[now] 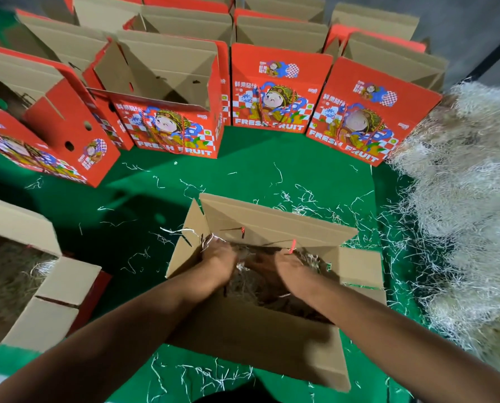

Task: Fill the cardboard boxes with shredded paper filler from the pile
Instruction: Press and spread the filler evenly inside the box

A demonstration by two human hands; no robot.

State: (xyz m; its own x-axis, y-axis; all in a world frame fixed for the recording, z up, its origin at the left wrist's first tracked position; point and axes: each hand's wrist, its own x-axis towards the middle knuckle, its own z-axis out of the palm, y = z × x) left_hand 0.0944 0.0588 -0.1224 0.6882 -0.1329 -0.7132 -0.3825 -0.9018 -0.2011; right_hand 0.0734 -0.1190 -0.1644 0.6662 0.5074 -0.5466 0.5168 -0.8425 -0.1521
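You're pressing both hands, left hand (218, 258) and right hand (283, 264), into filler (251, 282) inside the box (260, 330); finger positions I cannot tell. It's looking light and springy, so you're best gathering big loose clumps.

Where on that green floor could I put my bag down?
Barest: the green floor between the red boxes and the open box both hands work in. Rightward, loose strands thicken into the paper pile. The filled box crowds the left.
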